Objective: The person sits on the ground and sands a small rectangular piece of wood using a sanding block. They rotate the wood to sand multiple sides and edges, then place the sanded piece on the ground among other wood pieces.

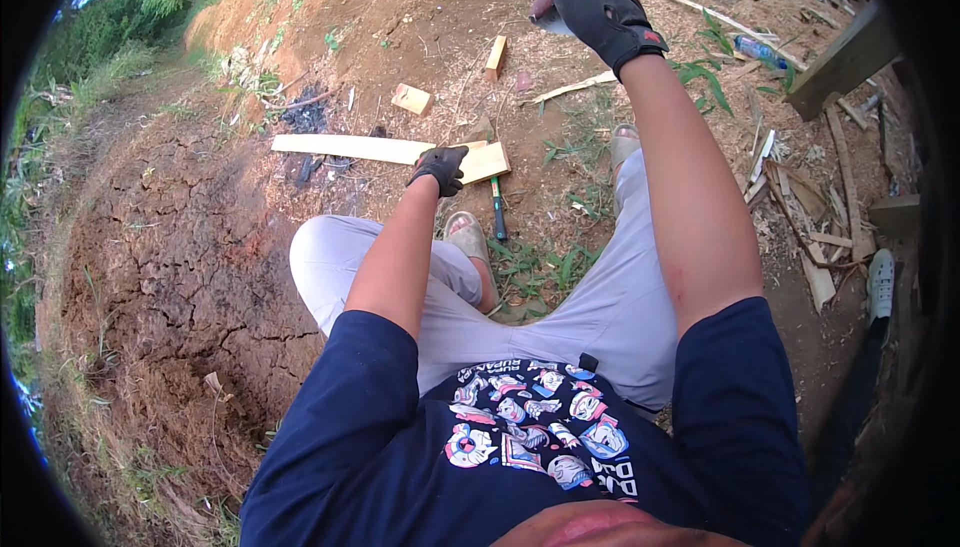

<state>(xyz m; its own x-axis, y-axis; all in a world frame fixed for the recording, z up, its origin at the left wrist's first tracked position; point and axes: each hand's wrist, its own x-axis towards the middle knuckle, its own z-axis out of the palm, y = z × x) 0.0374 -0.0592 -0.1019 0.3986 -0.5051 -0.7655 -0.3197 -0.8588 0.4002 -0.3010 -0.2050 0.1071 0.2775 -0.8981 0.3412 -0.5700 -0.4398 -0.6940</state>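
Note:
My left hand (440, 169), in a dark glove, is closed on a long pale wooden plank (345, 147) near its right end. That end lies by a short, wider wooden block (487, 162) on the ground. A black and green tool handle (498, 212) sticks out from under the block toward me; its head is hidden. My right hand (600, 15), also gloved, is raised far forward and to the right. It is closed round a tool with a reddish-brown part (542, 3) and a grey flat part; its kind cannot be made out.
Two cut wood pieces, a block (412, 99) and an upright one (496, 58), lie beyond the plank. Dark ash (305, 117) is at its left. A timber beam (845, 62), a plastic bottle (760, 53) and wood scraps (815, 267) lie right. Cracked soil rises left.

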